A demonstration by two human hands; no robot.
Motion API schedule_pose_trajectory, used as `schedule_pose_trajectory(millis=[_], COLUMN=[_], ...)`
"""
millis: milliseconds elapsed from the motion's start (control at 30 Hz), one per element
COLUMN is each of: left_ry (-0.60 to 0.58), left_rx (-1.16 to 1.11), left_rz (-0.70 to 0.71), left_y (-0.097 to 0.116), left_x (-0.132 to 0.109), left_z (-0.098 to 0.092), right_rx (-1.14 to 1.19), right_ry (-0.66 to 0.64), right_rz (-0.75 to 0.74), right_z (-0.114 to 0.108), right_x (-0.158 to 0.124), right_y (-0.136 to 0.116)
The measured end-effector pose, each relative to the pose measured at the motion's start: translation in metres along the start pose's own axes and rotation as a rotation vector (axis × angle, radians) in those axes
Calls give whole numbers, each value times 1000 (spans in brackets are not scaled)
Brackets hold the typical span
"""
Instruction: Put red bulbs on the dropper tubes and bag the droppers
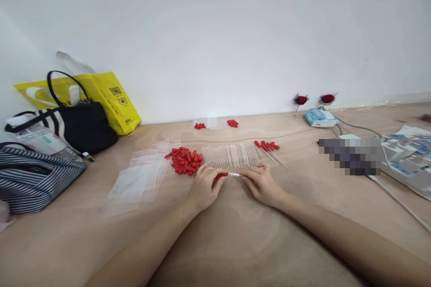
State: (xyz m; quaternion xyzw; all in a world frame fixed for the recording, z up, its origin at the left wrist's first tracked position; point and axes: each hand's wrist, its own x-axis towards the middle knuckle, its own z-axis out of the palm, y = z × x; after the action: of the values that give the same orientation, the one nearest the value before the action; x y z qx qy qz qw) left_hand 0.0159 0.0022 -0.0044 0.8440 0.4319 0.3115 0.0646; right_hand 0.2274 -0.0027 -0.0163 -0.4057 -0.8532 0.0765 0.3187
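My left hand (204, 184) pinches a red rubber bulb (222, 175) near the middle of the wooden table (235, 242). My right hand (261, 182) pinches a thin clear glass tube (235, 174), and the tube meets the bulb between the two hands. Just behind my left hand lies a heap of loose red bulbs (183, 160). A row of clear tubes (231, 155) lies behind both hands. Several finished droppers (268, 147) with red tops lie to the right of that row.
Clear zip bags (141, 175) lie at the left. Striped and black bags (43, 161) and a yellow bag (111, 98) stand at the far left. Small packets with red bulbs (215, 123) sit by the wall. A blue-white pack (319, 118), cables and papers (407, 152) lie at the right.
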Motion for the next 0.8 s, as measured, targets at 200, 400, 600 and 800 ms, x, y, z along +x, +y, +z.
schedule_pose_trajectory(millis=[200, 400, 600, 800], left_ry=[56, 85, 56, 16], left_rx=[-45, -85, -52, 6], left_rz=[-16, -42, 36, 83], left_y=[3, 8, 8, 11], left_x=[0, 0, -3, -6], left_z=[3, 5, 3, 3], right_rx=[55, 90, 39, -143], right_ry=[24, 65, 71, 94], right_rz=[-38, -98, -216, -335], right_z=[3, 7, 4, -2], right_x=[0, -2, -2, 2], right_y=[-3, -4, -1, 2])
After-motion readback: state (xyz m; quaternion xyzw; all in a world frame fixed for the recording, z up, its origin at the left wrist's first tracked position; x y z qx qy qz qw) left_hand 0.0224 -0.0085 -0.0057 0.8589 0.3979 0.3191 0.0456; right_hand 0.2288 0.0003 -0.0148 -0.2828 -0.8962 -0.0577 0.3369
